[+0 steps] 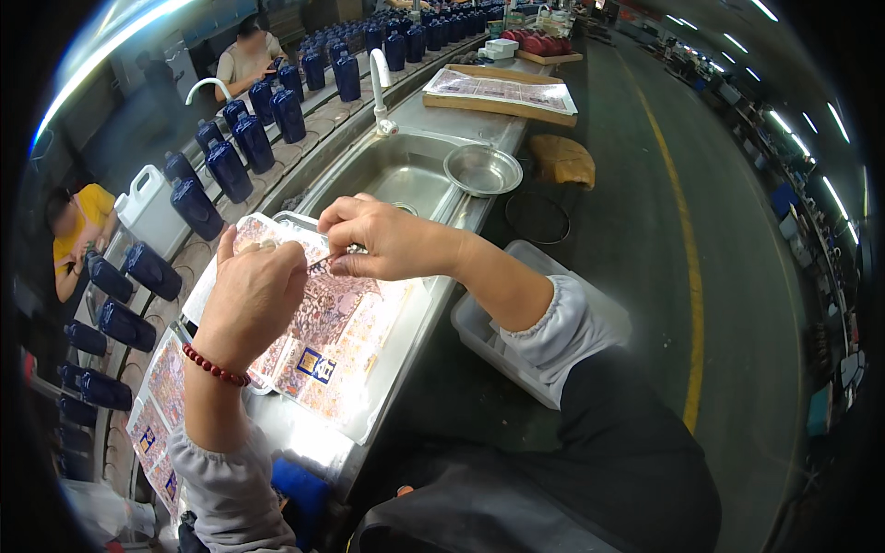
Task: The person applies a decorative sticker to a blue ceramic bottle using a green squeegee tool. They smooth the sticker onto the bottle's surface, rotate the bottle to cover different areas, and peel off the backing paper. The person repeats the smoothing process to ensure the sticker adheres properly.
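Left hand [253,295] presses flat on the patterned label sheet [323,341] in the tray [406,346]; right hand [383,241] pinches a label edge near the tray's far corner — best peeled slowly.

My left hand [251,300] covers the upper left part of the printed label sheet [336,336], and what my right hand [383,238] pinches just above it is too small to make out. Beyond the grip, the far blue bottles [406,41] blur together. Below it, the lower label sheets [152,415] bend off into the dark rim, and the white bin [479,327] sits partly behind my right forearm.
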`<state>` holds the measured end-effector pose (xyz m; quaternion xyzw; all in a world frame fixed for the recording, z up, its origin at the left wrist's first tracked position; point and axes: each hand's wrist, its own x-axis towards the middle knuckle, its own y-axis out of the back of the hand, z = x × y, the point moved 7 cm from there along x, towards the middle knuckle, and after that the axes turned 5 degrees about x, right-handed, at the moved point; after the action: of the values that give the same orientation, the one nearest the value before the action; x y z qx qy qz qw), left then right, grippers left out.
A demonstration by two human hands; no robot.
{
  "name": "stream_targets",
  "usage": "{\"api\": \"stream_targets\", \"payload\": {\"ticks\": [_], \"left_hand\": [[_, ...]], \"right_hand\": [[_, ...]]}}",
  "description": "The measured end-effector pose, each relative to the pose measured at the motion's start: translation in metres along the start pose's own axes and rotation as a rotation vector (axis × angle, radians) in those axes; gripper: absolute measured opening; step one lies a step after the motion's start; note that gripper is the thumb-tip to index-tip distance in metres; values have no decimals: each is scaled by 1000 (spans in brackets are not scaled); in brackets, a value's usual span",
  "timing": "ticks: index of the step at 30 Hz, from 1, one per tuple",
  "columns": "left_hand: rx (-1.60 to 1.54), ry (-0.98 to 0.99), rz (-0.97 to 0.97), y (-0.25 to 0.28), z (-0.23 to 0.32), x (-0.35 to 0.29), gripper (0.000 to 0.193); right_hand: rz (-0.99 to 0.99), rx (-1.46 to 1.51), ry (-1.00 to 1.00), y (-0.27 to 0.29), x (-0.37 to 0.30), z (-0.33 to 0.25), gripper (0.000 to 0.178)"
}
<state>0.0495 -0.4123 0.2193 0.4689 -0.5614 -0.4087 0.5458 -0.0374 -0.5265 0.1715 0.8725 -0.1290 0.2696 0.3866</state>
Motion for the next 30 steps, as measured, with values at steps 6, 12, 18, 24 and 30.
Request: {"api": "stream_targets", "payload": {"ticks": [6,12,18,24,30], "left_hand": [[-51,49,0,-13,-37,-4,7],[-9,190,-42,-10,-73,7,4],[-143,105,117,48,-97,-56,8],[-46,539,99,92,-95,-223,18],[-182,962,278,50,-43,-368,15]], "right_hand": [[5,-126,12,3,23,1,21],[-35,-193,-108,15,57,40,30],[110,141,-645,42,64,200,21],[-24,-196,-1052,-3,-6,365,30],[-578,-817,-878,-51,-65,477,45]]}}
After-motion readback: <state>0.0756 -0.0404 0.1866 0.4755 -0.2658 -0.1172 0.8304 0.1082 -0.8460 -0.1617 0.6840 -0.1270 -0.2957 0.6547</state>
